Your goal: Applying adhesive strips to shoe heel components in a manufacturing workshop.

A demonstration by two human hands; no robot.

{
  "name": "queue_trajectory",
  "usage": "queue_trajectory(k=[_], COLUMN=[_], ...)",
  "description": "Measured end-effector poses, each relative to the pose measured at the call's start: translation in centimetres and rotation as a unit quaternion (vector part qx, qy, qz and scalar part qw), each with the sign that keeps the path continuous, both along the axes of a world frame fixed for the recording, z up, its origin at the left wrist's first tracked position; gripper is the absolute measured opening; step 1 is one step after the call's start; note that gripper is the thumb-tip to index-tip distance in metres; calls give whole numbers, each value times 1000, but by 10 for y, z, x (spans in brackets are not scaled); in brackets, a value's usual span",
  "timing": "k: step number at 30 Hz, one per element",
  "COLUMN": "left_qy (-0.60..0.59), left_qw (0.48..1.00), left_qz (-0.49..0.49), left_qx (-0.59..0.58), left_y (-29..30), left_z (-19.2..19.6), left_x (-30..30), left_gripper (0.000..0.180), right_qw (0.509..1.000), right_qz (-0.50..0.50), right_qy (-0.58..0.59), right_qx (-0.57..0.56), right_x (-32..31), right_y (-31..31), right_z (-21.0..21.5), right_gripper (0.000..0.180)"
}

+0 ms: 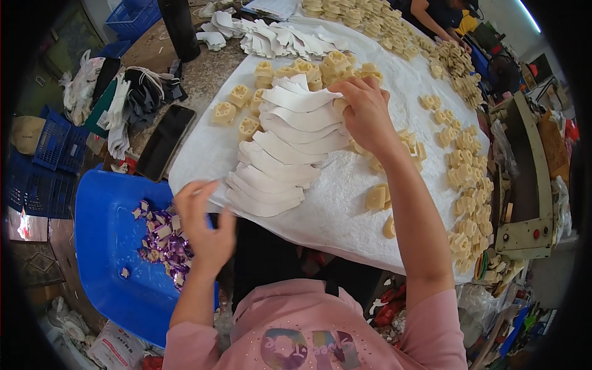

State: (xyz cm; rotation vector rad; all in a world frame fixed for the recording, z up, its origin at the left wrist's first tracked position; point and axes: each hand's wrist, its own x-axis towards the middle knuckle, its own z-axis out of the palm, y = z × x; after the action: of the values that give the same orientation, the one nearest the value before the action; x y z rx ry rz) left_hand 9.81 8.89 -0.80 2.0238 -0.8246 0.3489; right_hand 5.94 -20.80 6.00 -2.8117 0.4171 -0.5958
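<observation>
Near the middle of the cloth-covered table, curved white pieces [283,145], like leather or fabric cutouts, lie overlapped in a long row. My right hand [367,108] is at the far right end of this row, thumb and fingers bent together. Its fingertips meet the edge of a white piece, with a bit of cream showing beside the thumb; what they grip is not clear. Cream moulded pieces [336,65] stand just beyond. My left hand [206,228] hovers over the right side of a blue tub [98,240], fingers apart and holding nothing. Purple-and-cream pieces [166,240] lie in the tub.
More white cutouts [271,40] lie at the back left, near a dark cylinder [179,28]. A black phone [165,142] rests at the table's left edge. Many cream pieces [465,179] line the right side. Another person's arm [431,21] reaches in at the far right.
</observation>
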Motion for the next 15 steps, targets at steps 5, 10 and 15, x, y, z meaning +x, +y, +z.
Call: queue_trajectory(k=[5, 10, 15], left_qy=[-65, -49, -93], left_qw=[977, 977, 976], left_qz=[-204, -207, -197], left_qx=[-20, -10, 25], left_y=[-85, -126, -130], left_z=[28, 28, 16], left_x=[3, 11, 12], left_gripper=[43, 43, 41], right_qw=[993, 989, 997], right_qz=[62, 71, 72], right_qy=[81, 94, 33], right_qx=[-65, -95, -23], right_x=[15, 22, 22], right_y=[-13, -16, -22], right_z=[6, -2, -1], right_gripper=[41, 39, 37])
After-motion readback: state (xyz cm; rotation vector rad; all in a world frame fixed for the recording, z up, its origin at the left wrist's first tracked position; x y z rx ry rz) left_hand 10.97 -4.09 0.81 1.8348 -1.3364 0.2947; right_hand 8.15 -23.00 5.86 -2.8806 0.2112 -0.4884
